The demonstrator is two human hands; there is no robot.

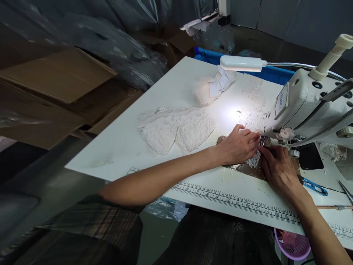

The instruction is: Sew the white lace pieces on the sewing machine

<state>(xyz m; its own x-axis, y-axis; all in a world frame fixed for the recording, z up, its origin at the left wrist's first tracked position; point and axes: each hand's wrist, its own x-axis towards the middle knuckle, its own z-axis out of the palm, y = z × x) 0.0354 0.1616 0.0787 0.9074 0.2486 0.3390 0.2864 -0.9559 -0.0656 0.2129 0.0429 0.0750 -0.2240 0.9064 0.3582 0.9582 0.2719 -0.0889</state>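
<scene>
At the sewing machine's presser foot (265, 141), a strip of white lace fabric (253, 160) lies between my two hands. My left hand (240, 145) rests over the lace on the left of the foot, with its fingers bent and pressed together on the cloth. On the near right side, my right hand (280, 169) pinches the edge of the lace between thumb and forefinger, close to the foot. More lace (252, 119) spreads behind my left hand. The fingertips partly hide the stitching spot.
The white sewing machine (306, 106) stands at the right under a lamp (242, 63). Scalloped lace pieces (176, 129) and a pale fabric bundle (211, 88) lie on the table. Blue thread snips (314, 186) sit beside my right wrist. Cardboard boxes (55, 77) stand left; a purple basket (296, 248) is below.
</scene>
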